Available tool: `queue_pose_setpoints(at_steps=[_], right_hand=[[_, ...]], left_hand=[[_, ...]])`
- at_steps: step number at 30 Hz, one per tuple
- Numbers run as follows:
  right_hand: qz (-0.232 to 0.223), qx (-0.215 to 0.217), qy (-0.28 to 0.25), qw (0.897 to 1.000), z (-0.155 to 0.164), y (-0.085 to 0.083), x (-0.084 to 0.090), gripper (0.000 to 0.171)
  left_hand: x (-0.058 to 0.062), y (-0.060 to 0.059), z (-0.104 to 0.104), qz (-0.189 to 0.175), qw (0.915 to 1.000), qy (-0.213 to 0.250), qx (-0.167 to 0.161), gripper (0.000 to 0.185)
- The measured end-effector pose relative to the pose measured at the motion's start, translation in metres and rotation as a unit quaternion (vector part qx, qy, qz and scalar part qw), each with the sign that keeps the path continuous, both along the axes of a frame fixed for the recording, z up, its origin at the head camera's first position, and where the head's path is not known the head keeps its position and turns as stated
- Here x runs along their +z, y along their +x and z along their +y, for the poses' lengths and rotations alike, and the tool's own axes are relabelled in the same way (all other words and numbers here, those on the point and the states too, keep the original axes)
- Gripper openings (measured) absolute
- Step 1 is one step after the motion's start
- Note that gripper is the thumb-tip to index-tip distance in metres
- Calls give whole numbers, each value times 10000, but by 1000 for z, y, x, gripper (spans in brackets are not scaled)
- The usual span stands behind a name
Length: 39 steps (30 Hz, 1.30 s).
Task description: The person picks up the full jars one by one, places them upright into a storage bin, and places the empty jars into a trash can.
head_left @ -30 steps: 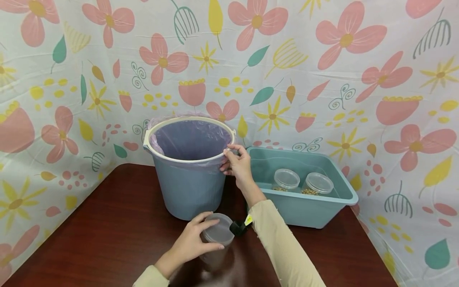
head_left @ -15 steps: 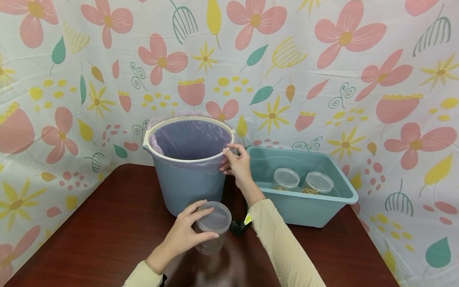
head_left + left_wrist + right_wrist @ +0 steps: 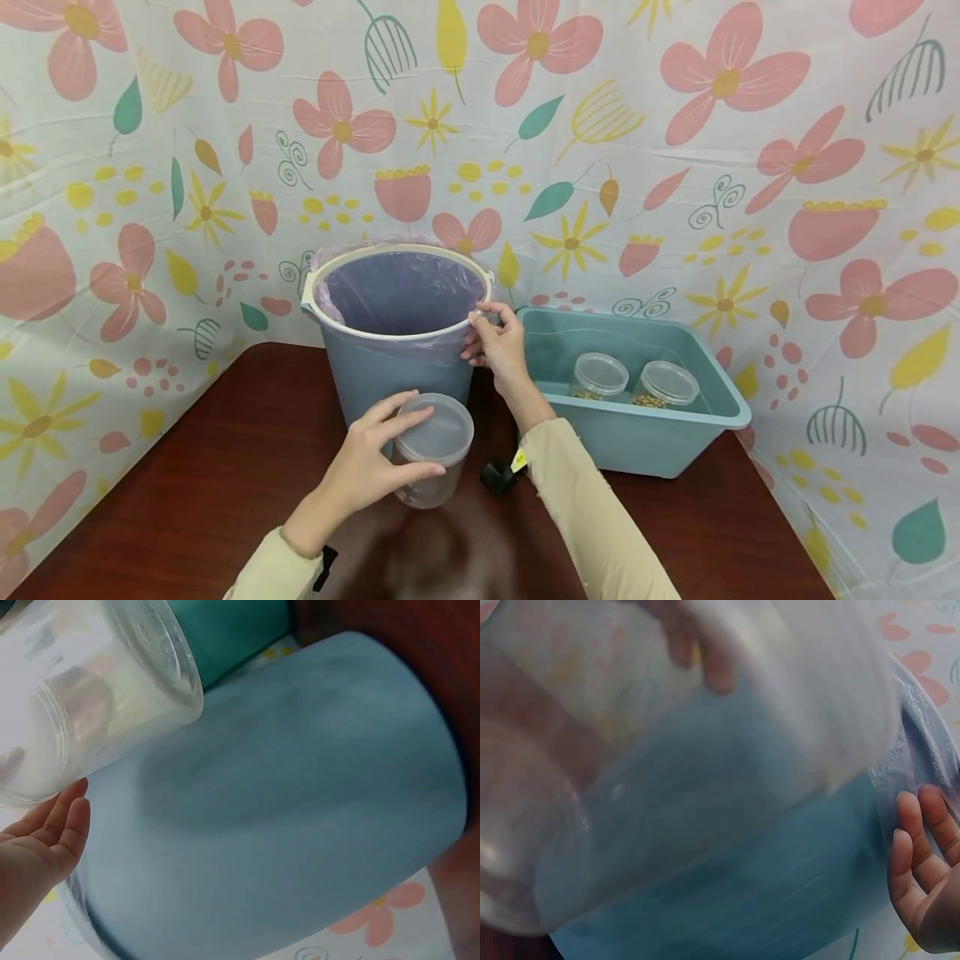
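Observation:
My left hand (image 3: pixel 360 458) grips a clear plastic jar (image 3: pixel 431 483) around its top, thumb on the near side and fingers on the far side. The jar has a translucent lid, shows no contents, and tilts slightly in front of the blue bin (image 3: pixel 390 375). Side-on in the left wrist view, the jar (image 3: pixel 127 705) overlaps the bin's wall. My right hand (image 3: pixel 501 350) pinches the bin's cream rim at its right side, over the thin purple bag (image 3: pixel 442 343) lining it. Blurred and close, the jar (image 3: pixel 525 832) covers much of the right wrist view.
Right of the bin stands a teal tub (image 3: pixel 615 437). Inside it are two lidded clear jars, a left one (image 3: pixel 600 372) and a right one (image 3: pixel 667 383), with small tan pieces at the bottom. A floral sheet (image 3: pixel 585 167) hangs behind the dark wooden table (image 3: pixel 187 492).
My left hand has carried the jar up and a little left, toward the front of the bin. My right hand has stayed on the rim.

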State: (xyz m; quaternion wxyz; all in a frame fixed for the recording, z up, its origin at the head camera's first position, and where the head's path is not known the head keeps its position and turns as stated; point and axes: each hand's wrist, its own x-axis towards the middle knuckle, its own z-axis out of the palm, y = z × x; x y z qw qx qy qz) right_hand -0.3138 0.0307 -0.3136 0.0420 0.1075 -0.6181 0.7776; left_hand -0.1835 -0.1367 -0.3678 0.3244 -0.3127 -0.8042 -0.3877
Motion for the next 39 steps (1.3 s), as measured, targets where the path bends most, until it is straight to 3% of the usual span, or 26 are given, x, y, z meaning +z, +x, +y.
queue_pose_setpoints(at_steps=[13, 19, 25, 30, 35, 39], right_hand=[[57, -43, 23, 10000, 0, 1, 0, 19], [135, -17, 7, 9999, 0, 0, -2, 30], [208, -22, -24, 9998, -1, 0, -3, 34], [188, -34, -14, 9998, -1, 0, -3, 34], [224, -63, -19, 9997, -1, 0, -3, 32], [237, -63, -29, 9997, -1, 0, -3, 31]], left_hand=[[38, 0, -13, 507, 9987, -30, 3, 59], [62, 3, -14, 1206, 9924, 213, -130, 58], [90, 2, -17, 1966, 9785, 610, 142, 57], [112, -4, -20, 2520, 9586, 1240, 476, 59], [126, -14, -24, 2768, 9384, 1871, 882, 61], [129, -24, -26, 2837, 9297, 2090, 1069, 64]])
